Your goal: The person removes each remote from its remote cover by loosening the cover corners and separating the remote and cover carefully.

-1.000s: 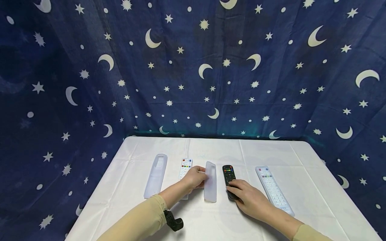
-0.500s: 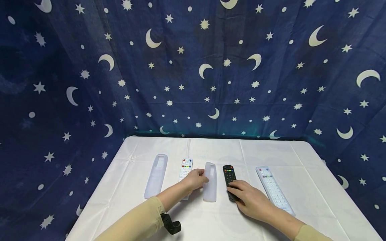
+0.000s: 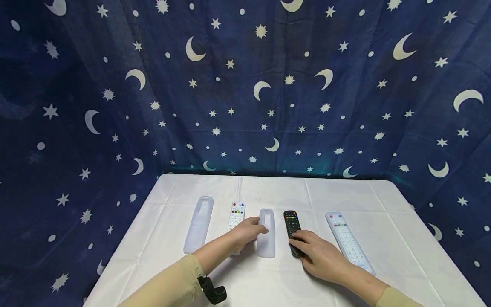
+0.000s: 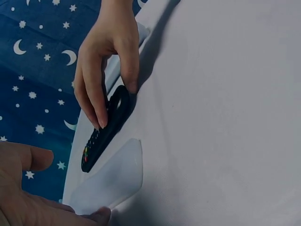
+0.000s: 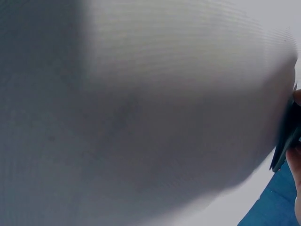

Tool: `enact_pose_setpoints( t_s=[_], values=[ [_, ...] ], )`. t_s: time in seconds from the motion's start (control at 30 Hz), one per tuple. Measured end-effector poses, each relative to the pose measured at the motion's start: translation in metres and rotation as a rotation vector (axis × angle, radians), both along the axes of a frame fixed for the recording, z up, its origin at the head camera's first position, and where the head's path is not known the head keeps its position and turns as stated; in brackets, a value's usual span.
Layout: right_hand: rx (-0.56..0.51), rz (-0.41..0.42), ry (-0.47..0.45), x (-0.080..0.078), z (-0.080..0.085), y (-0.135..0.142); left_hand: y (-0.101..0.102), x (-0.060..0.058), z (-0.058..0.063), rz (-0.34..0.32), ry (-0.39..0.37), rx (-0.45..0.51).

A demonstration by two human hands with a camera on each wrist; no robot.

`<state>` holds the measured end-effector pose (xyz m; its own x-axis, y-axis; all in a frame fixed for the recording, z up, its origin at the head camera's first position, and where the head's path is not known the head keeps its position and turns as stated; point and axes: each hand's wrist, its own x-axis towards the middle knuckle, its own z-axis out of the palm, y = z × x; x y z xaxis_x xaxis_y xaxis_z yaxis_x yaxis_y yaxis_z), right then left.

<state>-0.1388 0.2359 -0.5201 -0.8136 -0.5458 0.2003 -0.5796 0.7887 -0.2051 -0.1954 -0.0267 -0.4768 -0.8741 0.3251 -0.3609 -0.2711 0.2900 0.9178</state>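
Observation:
A translucent remote-control cover (image 3: 266,238) lies on the white table in the head view. My left hand (image 3: 248,232) is at its left edge, reaching over a white remote control (image 3: 236,215). In the left wrist view one fingertip (image 4: 102,214) meets the cover (image 4: 115,176), while another digit stands well apart from it. Just to the right, my right hand (image 3: 318,256) holds a black remote control (image 3: 291,221) by its near end, thumb and fingers on opposite sides. Part of that remote (image 5: 292,129) shows at the right wrist view's edge.
Another translucent cover (image 3: 198,224) lies at the left of the table (image 3: 276,187). Farther right, a white remote in a clear cover (image 3: 350,243) lies at a slant beside my right forearm. A blue curtain (image 3: 245,106) with moons and stars hangs behind.
The translucent cover has tipped from a sideways lean to lying flatter, shifting slightly left. My left hand's fingers have loosened from it. My right hand stays on the black remote control.

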Motion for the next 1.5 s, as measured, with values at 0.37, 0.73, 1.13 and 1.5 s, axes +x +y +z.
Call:
enact_pose_setpoints(
  t_s=[0.37,0.73,1.13,1.5],
  values=[
    [-0.012,-0.052,-0.01,0.0,0.006,0.002,-0.006,0.008,0.002,-0.047,0.216,-0.096],
    [-0.068,-0.112,0.056,-0.005,0.017,0.011,-0.006,0.007,0.0,-0.204,0.598,-0.29],
    [-0.175,-0.25,0.02,-0.012,0.048,0.05,0.013,0.024,0.015,-0.273,0.742,-0.288],
    [-0.241,-0.399,-0.183,-0.012,0.055,0.082,0.048,0.028,0.024,-0.339,0.695,-0.178]
  ],
)
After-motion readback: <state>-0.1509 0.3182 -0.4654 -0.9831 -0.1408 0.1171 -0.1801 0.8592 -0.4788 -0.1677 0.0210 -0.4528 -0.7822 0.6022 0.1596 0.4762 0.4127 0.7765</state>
